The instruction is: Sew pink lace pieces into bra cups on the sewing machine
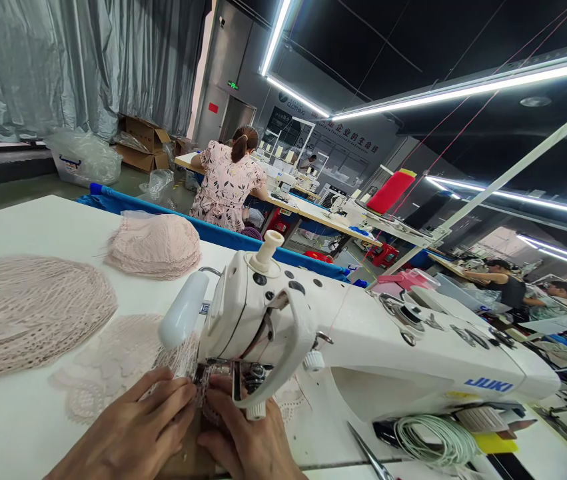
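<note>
A white sewing machine [383, 327] stands before me, with pale pink lace [183, 353] running under its head. My left hand [138, 420] is closed on the lace just left of the needle area, its fingers bunched together and pressing down. Close beside it, my right hand [248, 427] has its fingers bent over the lace at the presser foot; the machine's white guard loop partly covers them. The needle itself is hidden. A looser lace piece [113, 360] spreads out to the left of the machine head. Light from a lamp [183, 310] falls by the head.
Stacked lace pieces [38, 307] and a pile of pink cups [156, 247] lie on the white table [13, 227]. Scissors [368, 453] and a pale green cord coil [438, 440] sit right of my hands. A red thread cone [390, 192] stands behind. A co-worker [230, 177] sits ahead.
</note>
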The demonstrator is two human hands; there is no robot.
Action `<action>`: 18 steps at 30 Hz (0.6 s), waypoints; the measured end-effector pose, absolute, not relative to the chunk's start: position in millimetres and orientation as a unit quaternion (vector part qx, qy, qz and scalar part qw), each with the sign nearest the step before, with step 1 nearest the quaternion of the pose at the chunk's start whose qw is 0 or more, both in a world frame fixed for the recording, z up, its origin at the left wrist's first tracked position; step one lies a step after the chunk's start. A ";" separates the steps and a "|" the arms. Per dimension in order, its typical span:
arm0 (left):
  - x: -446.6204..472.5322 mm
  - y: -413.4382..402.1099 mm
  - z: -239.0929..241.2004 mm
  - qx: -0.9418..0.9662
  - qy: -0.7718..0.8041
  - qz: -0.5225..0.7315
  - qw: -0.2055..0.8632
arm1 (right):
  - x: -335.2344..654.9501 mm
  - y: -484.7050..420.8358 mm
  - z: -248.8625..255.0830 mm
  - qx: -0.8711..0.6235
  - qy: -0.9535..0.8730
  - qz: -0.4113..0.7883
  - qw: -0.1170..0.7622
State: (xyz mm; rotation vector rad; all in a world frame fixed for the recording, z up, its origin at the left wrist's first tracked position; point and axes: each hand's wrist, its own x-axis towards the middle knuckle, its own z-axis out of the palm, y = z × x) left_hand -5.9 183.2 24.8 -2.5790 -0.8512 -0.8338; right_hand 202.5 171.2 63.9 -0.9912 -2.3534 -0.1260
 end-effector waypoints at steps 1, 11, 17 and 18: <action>-5.9 183.1 23.8 -0.898 -0.299 -0.286 0.151 | 202.3 171.1 64.2 -0.373 -0.880 -0.050 0.289; -5.1 180.3 38.4 -0.902 -0.294 -0.292 0.123 | 202.0 168.7 68.2 -0.383 -0.877 -0.061 0.282; -4.9 180.8 25.6 -0.897 -0.303 -0.281 0.155 | 199.2 169.4 70.1 -0.376 -0.879 -0.057 0.288; -4.8 181.4 24.3 -0.899 -0.302 -0.277 0.155 | 198.8 170.0 70.2 -0.376 -0.878 -0.059 0.290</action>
